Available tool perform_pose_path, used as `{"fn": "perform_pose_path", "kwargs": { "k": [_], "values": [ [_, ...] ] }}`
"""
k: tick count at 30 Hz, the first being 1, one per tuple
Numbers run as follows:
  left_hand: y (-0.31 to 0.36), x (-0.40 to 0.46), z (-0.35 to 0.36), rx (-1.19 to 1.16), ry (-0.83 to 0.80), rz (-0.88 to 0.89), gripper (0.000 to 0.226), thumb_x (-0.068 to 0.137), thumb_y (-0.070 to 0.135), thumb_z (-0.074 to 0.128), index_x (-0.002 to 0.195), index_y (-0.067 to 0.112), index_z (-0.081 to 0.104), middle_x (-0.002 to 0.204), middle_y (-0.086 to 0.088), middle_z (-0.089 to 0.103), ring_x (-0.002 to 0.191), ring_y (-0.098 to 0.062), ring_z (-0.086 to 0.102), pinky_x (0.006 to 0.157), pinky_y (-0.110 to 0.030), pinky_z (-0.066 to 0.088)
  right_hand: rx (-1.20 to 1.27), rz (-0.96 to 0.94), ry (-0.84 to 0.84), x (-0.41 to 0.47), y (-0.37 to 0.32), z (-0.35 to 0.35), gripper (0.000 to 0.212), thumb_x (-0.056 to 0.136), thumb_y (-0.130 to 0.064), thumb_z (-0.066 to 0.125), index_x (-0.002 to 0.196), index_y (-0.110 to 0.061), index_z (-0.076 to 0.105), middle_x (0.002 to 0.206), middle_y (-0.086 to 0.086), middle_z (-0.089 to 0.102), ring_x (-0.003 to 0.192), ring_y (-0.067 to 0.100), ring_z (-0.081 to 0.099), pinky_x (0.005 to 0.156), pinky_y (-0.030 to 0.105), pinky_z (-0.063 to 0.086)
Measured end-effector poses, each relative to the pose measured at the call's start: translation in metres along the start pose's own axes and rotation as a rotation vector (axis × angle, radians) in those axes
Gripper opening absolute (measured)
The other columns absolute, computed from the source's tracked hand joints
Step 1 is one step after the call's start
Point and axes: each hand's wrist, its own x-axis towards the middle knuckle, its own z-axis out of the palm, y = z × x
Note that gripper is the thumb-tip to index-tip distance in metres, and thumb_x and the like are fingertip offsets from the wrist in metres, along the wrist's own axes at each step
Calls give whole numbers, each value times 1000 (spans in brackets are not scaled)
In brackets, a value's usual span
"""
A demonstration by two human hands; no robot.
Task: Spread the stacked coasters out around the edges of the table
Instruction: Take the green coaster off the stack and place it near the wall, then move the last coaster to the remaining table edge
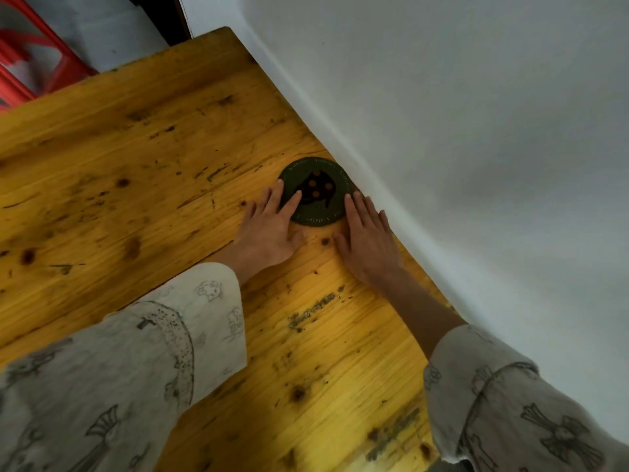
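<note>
Head view showed a dark green round coaster [316,192], or possibly a stack of them, lying at the table's [136,199] three-o'clock edge, close against the white wall [476,131]. The left hand [269,229] lay flat and open with fingertips on the coaster's eight-o'clock rim, while the right hand [367,236], also open, touched its four-o'clock rim. Doing this well probably meant pinning lightly and sliding only the top piece, if more lay beneath.
</note>
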Motion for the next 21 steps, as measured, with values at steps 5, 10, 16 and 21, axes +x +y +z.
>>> {"fn": "perform_pose_path", "kwargs": {
  "k": [5,10,16,21],
  "values": [
    [-3,-60,6,-220,70,-23,57,89,33,47,139,27,21,156,-3,7,141,-26,17,111,-43,26,-10,11,-64,-45,-21,7,60,96,-42,27,147,-18,7,159,7,5,147,22,-3,119,44,-1],
    [-15,-134,5,-377,71,8,47,90,24,47,135,18,34,150,-8,24,137,-25,27,109,-40,32,119,51,-66,-105,-61,5,52,95,-33,35,143,-16,24,154,7,27,144,24,19,118,46,16],
    [-40,-236,5,-500,103,-97,43,90,21,48,131,13,41,140,-11,42,130,-25,37,102,-32,33,311,28,-123,-187,-123,5,47,95,-32,39,139,-17,35,145,10,41,132,28,40,104,42,38],
    [-59,-313,-18,-564,117,-227,42,90,23,47,131,15,41,142,-12,42,130,-27,38,106,-39,31,428,-77,-134,-235,-180,-6,42,94,-26,43,135,-14,41,132,11,55,118,28,55,92,37,45]
  ]
}}
